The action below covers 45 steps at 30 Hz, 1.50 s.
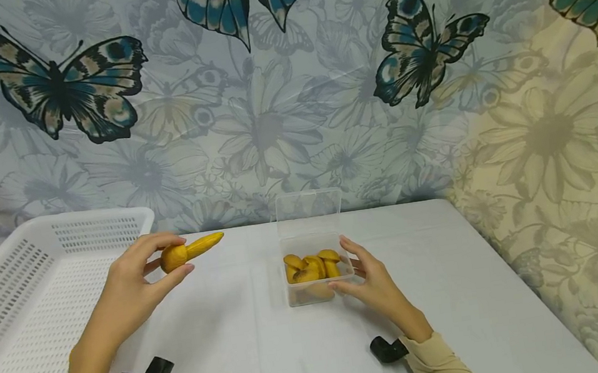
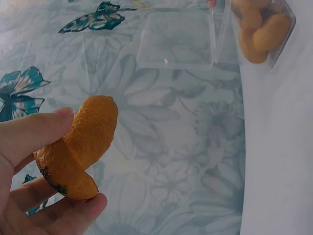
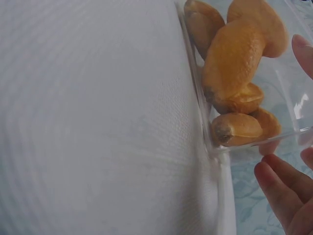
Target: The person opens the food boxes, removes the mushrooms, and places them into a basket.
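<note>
While left hand (image 1: pixel 134 290) pinches yellow mushroom (image 1: pixel 174 258) above table (image 1: pixel 426 245), near basket's (image 1: pixel 95 214) far right corner, right hand (image 1: pixel 373 284) holds open clear box (image 1: pixel 298 297) toward table's far edge; step judged as transfer between basket and clear box; next move calls for steady clear box, unhurried release; basket cut off at left, boxed mushrooms (image 1: pixel 306 273) overlap, count uncertain

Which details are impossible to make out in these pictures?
Head: left part of basket, cut by left edge.
Head: number of mushrooms in box, overlapping each other.
Left wrist: rest of box, cut by top edge.
Right wrist: rest of right hand, cut by right edge.
</note>
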{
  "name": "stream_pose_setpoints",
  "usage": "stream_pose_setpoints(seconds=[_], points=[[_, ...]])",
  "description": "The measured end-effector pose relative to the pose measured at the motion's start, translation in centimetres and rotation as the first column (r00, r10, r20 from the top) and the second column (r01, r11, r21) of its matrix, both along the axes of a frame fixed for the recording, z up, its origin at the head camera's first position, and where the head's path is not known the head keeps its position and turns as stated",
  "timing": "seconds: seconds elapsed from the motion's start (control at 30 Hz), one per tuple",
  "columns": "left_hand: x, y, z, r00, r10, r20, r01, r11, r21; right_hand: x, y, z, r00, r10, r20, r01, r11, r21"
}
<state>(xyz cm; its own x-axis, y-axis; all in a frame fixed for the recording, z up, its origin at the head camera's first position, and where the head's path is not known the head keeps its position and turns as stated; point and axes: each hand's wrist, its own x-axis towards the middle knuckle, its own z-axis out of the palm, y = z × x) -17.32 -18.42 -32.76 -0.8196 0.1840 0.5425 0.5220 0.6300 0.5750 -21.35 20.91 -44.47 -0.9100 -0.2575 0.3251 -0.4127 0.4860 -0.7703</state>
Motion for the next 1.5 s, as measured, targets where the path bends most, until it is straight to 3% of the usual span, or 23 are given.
stream_pose_setpoints(seconds=[0.17, 0.5, 0.73, 1.0, 1.17, 1.5], points=[[0.3, -1.0, 0.0, 0.999, 0.034, 0.000, -0.034, 0.999, -0.017, 0.1, 0.2, 0.1, 1.000, 0.001, 0.002, -0.001, 1.000, -0.010], [1.6, -3.9, -0.6, 0.994, 0.087, -0.061, -0.088, 0.996, -0.018, 0.1, 0.0, 0.1, 1.000, 0.010, 0.005, -0.010, 1.000, -0.009], [2.7, -6.3, -1.4, 0.991, 0.136, -0.016, -0.135, 0.990, 0.043, 0.0, -0.1, 0.2, 1.000, 0.007, 0.000, -0.007, 1.000, 0.007], [3.4, -8.6, -2.1, 0.979, 0.201, 0.020, -0.202, 0.979, 0.027, 0.1, 0.0, 0.1, 1.000, 0.000, 0.012, 0.000, 1.000, 0.004], [3.7, -10.3, -3.2, 0.971, 0.231, 0.056, -0.232, 0.973, 0.013, 0.1, -0.1, 0.2, 1.000, -0.002, 0.013, 0.002, 1.000, 0.002], [4.1, -12.5, -5.1, 0.959, 0.278, 0.063, -0.280, 0.960, 0.021, 0.1, -0.1, 0.2, 1.000, -0.014, 0.023, 0.014, 1.000, 0.011]])
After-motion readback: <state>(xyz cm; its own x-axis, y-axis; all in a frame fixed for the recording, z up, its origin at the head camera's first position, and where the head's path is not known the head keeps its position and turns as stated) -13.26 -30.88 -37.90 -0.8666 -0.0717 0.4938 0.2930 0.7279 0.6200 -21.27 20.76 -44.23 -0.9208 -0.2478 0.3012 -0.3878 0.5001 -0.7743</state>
